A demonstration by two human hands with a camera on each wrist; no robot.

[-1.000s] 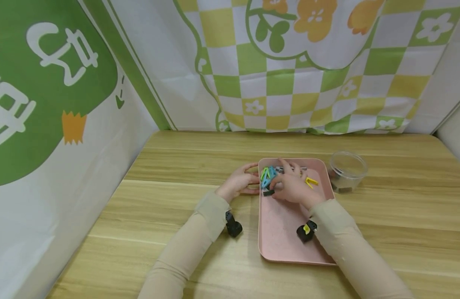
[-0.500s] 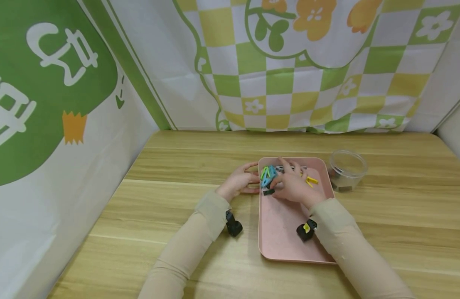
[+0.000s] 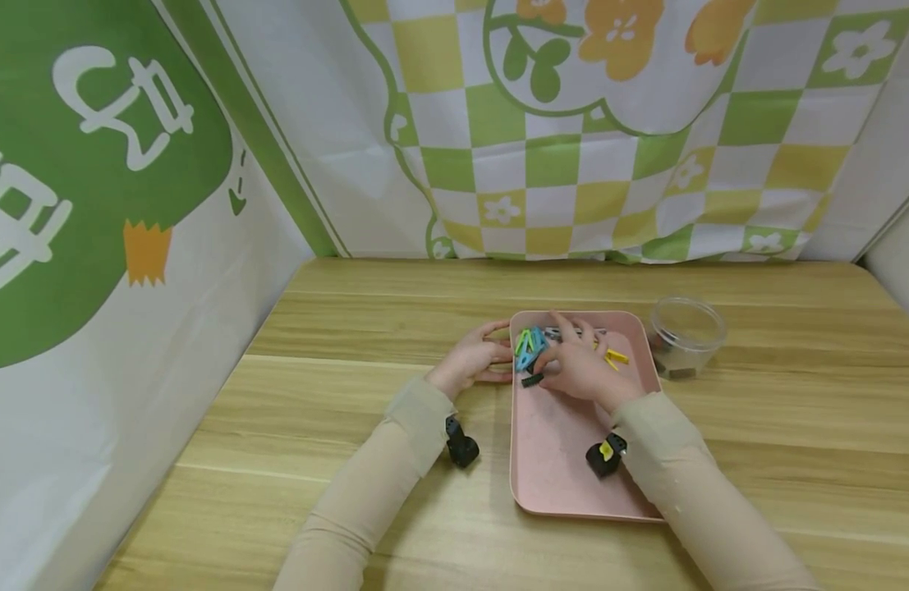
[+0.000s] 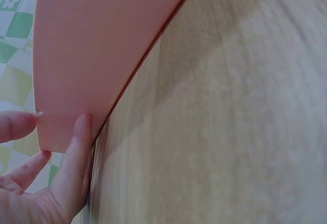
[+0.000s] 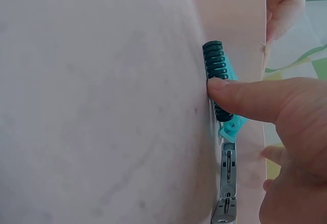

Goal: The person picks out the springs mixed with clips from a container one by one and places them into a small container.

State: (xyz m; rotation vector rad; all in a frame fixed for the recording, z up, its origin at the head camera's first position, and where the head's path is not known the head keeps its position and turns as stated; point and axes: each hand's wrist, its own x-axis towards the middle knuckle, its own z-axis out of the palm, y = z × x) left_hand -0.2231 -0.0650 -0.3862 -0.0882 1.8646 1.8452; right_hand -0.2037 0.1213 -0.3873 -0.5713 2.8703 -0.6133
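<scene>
A pink tray (image 3: pixel 557 468) holds a small heap of blue clips (image 3: pixel 537 338), a lime green clip (image 3: pixel 524 340) and a yellow clip (image 3: pixel 617 356). My right hand (image 3: pixel 585 371) reaches over the heap. Its straight thumb presses a dark green ribbed, coil-like piece (image 5: pixel 214 55) against the tray, and the other fingers stretch toward the far rim. Below the coil in the right wrist view lies a grey clip (image 5: pixel 228 170). My left hand (image 3: pixel 475 359) rests its extended fingers (image 4: pixel 80 142) against the outside of the tray's left wall.
A clear round tub (image 3: pixel 687 338) with dark pieces inside stands right of the tray. The wooden table (image 3: pixel 314 394) runs back to a checked cloth (image 3: pixel 572 197); a printed panel (image 3: pixel 114 205) rises on the left.
The dark ribbed piece has tilted slightly under my right thumb. Both hands and the tray stay almost in place.
</scene>
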